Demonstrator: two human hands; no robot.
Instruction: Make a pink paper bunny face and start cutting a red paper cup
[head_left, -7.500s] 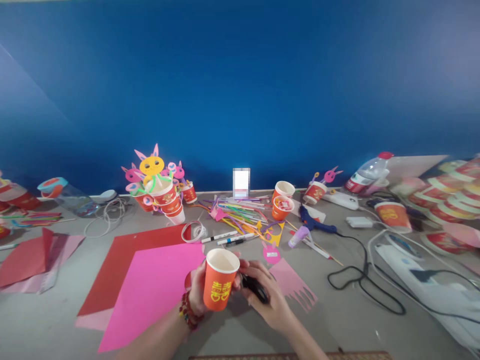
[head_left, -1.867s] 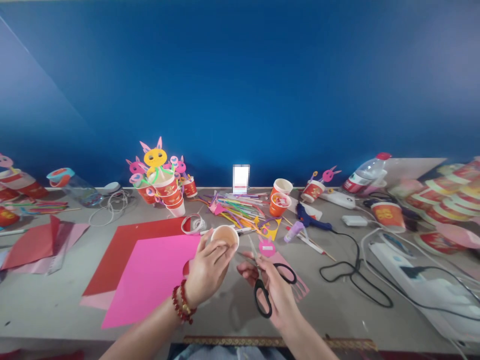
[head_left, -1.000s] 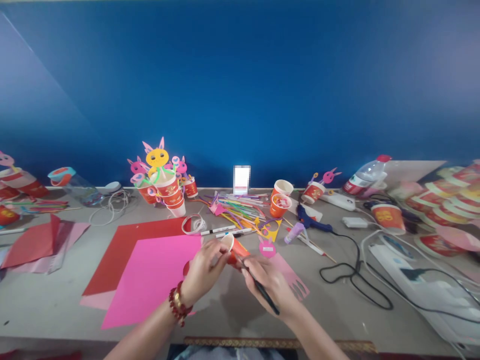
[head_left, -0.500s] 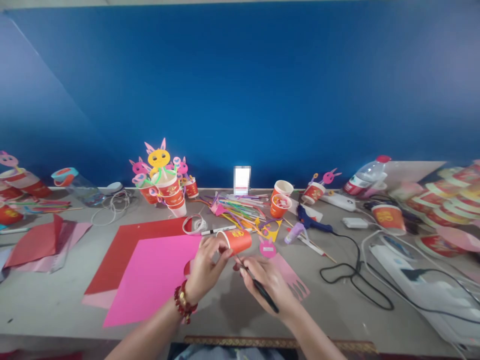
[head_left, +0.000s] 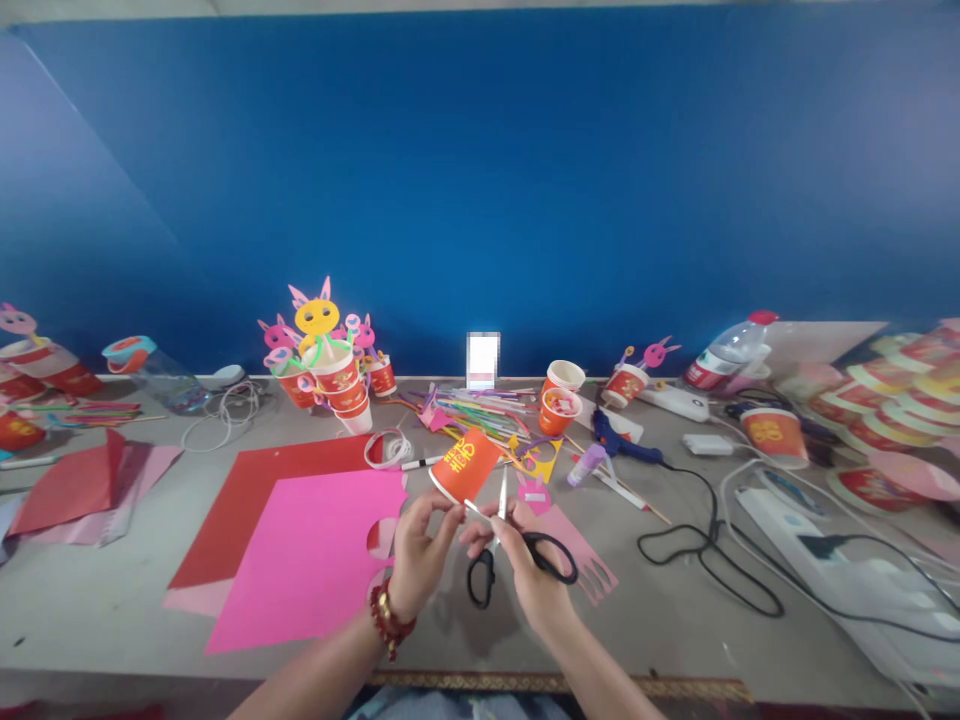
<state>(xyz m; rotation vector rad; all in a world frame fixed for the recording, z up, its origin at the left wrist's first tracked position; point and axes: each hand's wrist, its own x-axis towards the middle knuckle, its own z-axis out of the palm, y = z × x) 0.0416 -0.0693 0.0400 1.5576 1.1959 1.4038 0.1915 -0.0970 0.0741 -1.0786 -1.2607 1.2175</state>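
Observation:
An orange-red paper cup (head_left: 466, 466) with yellow print is tilted, its rim toward me, and my left hand (head_left: 421, 548) pinches it near the rim. Black-handled scissors (head_left: 551, 558) rest in my right hand (head_left: 525, 560), blades apart and pointing up, the handle loops spread. The right fingertips are close to the cup's rim. Under my left hand, a magenta sheet (head_left: 307, 560) with cut-out edges lies over a red sheet (head_left: 232, 510). A pink rabbit-face cutout (head_left: 535, 495) and a pink paper with slits (head_left: 577, 550) lie beside my right hand.
Decorated cups (head_left: 337, 380) stand at the back left. Coloured sticks (head_left: 480, 415) lie behind the held cup. Farther right are two stacked-looking cups (head_left: 561, 410), a purple glue stick (head_left: 587, 466), a blue glue gun (head_left: 626, 440), cables, a bottle (head_left: 727, 352) and a white power strip (head_left: 840, 590).
The cup has tipped more upright, its print now facing me. The scissors, earlier closed in my right hand, have turned and opened with their handles spread. My left hand has shifted slightly right.

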